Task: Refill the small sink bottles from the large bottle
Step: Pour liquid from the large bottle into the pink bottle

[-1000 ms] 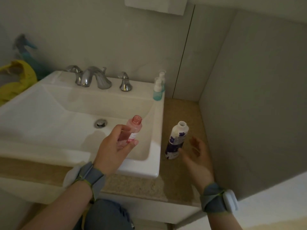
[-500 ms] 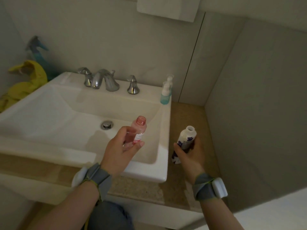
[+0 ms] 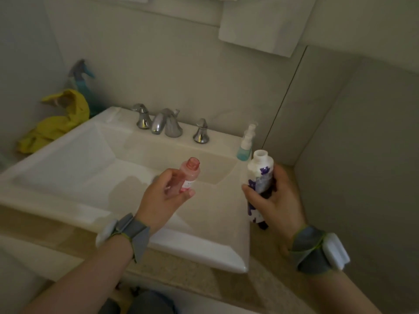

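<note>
My left hand (image 3: 162, 201) grips a small pink bottle (image 3: 190, 175) with no cap, held upright over the sink basin. My right hand (image 3: 277, 201) grips the large white bottle with purple flowers (image 3: 259, 177), also uncapped and upright, lifted off the counter beside the sink's right rim. The two bottle mouths are about a hand's width apart. Two small pump bottles (image 3: 245, 145), one with teal liquid, stand on the sink's back right corner.
The white sink (image 3: 68, 164) has a chrome faucet (image 3: 166, 124) with two handles. A yellow cloth (image 3: 57, 123) and a spray bottle (image 3: 81, 79) lie at the left. A beige counter (image 3: 260, 284) runs along the front and right, bounded by a grey wall.
My right hand reached for the large bottle, closed around it and lifted it off the counter toward the pink bottle. My left hand has kept the pink bottle over the basin.
</note>
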### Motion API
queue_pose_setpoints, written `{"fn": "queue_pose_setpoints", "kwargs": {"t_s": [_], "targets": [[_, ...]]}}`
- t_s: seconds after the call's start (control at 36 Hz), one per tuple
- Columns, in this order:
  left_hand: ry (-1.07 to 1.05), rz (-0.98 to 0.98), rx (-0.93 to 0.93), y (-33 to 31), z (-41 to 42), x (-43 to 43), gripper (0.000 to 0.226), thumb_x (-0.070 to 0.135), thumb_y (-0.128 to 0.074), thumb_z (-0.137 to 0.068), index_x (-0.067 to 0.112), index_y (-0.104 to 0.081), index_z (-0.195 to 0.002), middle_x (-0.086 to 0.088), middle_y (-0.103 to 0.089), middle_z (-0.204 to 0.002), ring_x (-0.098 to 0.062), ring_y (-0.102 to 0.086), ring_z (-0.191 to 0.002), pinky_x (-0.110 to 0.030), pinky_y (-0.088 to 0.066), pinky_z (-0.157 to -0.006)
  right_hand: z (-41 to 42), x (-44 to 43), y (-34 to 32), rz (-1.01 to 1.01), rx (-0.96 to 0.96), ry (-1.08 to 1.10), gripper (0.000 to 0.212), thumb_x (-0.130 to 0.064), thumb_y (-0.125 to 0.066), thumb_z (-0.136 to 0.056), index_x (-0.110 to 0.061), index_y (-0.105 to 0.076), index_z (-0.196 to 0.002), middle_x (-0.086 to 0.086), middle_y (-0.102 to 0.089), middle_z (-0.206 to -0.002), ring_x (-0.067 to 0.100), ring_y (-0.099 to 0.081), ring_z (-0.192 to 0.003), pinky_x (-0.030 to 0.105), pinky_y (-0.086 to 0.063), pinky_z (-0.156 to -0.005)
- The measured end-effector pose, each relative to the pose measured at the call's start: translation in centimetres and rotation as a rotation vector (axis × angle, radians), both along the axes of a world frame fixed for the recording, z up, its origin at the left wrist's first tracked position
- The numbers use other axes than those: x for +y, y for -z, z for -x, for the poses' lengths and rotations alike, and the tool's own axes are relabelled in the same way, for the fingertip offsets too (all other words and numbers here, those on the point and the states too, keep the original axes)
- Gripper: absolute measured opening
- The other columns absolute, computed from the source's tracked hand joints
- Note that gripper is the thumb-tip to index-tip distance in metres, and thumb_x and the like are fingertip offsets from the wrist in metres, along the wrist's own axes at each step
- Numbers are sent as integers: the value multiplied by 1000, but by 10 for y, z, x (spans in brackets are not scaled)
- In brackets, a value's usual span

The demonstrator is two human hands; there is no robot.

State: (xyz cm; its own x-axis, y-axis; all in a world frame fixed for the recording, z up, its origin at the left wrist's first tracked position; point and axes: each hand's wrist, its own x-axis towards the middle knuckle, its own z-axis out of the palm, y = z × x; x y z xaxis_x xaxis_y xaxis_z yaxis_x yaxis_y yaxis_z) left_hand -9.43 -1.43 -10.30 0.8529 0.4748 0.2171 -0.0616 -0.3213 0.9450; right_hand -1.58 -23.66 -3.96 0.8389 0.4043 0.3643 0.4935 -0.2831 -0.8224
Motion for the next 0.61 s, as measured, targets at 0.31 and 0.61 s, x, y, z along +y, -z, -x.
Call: {"fn": "queue_pose_setpoints", "kwargs": {"t_s": [0.31, 0.61], "targets": [[-54, -125, -10, 18, 7, 44, 36, 17, -84, -67, 18, -63, -96, -1, -67, -88, -1, -61, -74, -8, -45, -69, -6, 67, -12, 224, -142, -209, 43, -29, -73, -78, -40, -48, -111, -12, -62, -103, 0, -59, -92, 21, -51, -78], [-34, -63, -28, 20, 8, 44, 39, 27, -83, -66, 22, -63, -100, 2, -69, -97, -7, -64, -84, -31, -56, -78, -17, 85, -4, 415, -244, -277, 44, -32, -74, -76, -27, -52, -113, -9, -59, -100, 5, -56, -87, 24, -49, -77]]}}
